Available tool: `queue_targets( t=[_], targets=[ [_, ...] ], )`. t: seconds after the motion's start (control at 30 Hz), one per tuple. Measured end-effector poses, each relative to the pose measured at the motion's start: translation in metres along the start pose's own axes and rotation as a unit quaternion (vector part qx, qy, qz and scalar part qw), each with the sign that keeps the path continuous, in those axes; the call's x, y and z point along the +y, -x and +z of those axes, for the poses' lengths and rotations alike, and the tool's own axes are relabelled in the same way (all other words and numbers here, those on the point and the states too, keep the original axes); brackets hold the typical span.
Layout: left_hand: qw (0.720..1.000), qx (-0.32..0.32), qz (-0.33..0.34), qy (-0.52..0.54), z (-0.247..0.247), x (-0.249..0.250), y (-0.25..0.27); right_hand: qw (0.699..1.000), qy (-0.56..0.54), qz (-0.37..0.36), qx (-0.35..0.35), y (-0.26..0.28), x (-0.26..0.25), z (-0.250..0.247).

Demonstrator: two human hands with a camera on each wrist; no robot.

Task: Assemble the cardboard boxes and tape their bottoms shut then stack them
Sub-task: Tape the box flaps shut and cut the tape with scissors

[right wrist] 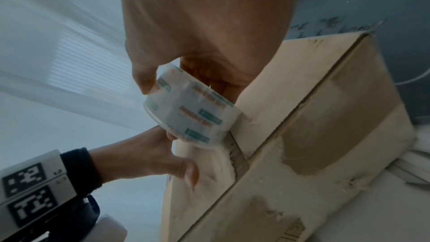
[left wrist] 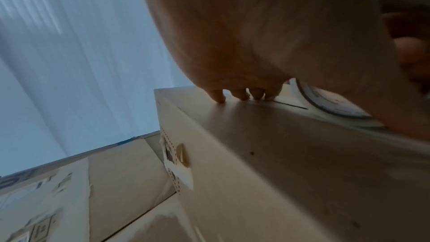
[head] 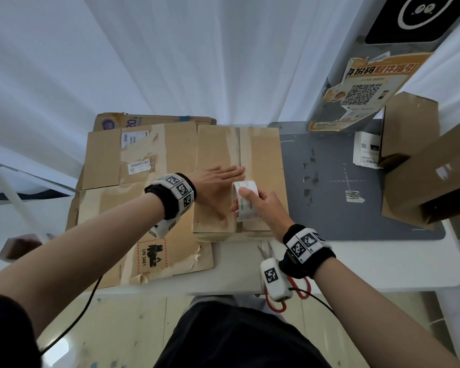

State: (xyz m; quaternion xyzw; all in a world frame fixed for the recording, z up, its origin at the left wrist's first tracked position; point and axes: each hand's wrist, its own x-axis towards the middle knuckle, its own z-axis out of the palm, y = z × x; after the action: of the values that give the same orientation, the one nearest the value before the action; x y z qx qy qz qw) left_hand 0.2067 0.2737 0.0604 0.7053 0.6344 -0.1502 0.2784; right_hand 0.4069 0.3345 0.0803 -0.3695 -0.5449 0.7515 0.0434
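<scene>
An assembled cardboard box point(head: 260, 160) stands bottom up in the middle of the table, its two flaps meeting at a centre seam. My left hand point(head: 218, 181) lies flat on the left flap with straight fingers point(left wrist: 242, 95) pressing down. My right hand point(head: 260, 203) grips a roll of clear printed tape point(head: 243, 200) upright on the seam near the box's front edge; the roll point(right wrist: 188, 113) touches the cardboard point(right wrist: 314, 120) there. A strip of tape runs down over the front edge.
Flattened cartons point(head: 133, 181) lie left of the box. Two assembled boxes point(head: 425, 166) sit at the right on a grey mat point(head: 337, 181). Red-handled scissors point(head: 290, 288) lie at the table's front edge under my right wrist. A leaflet stand point(head: 364, 88) is at the back right.
</scene>
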Motion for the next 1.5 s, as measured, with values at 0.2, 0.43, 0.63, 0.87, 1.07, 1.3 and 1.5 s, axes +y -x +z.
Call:
queue_targets(
  t=[0.2, 0.43, 0.63, 0.87, 1.07, 1.3, 1.5],
  targets=[
    [0.999, 0.008, -0.024, -0.045, 0.008, -0.002, -0.004, 1.0, 0.001, -0.005, -0.007, -0.004, -0.002, 0.002],
    [0.998, 0.018, -0.045, -0.027, -0.01, -0.01, -0.018, 0.999, 0.021, -0.028, -0.007, -0.011, -0.015, -0.003],
    [0.998, 0.04, -0.019, 0.049, 0.003, -0.013, -0.018, 0.999, 0.023, -0.035, -0.005, -0.013, -0.009, -0.002],
    [0.998, 0.001, -0.041, 0.042, -0.004, -0.012, -0.025, 0.999, 0.012, -0.026, 0.02, -0.012, -0.009, -0.001],
    [0.998, 0.0, -0.052, 0.043, -0.002, -0.012, -0.025, 0.999, 0.032, -0.013, 0.032, -0.006, -0.013, 0.002],
    [0.998, -0.006, -0.064, 0.027, -0.002, -0.008, -0.024, 0.998, 0.053, 0.032, 0.024, 0.002, -0.009, -0.002],
    [0.998, -0.003, -0.061, 0.02, 0.001, -0.007, -0.024, 0.996, 0.074, 0.055, 0.013, 0.007, -0.02, 0.005]
  ],
)
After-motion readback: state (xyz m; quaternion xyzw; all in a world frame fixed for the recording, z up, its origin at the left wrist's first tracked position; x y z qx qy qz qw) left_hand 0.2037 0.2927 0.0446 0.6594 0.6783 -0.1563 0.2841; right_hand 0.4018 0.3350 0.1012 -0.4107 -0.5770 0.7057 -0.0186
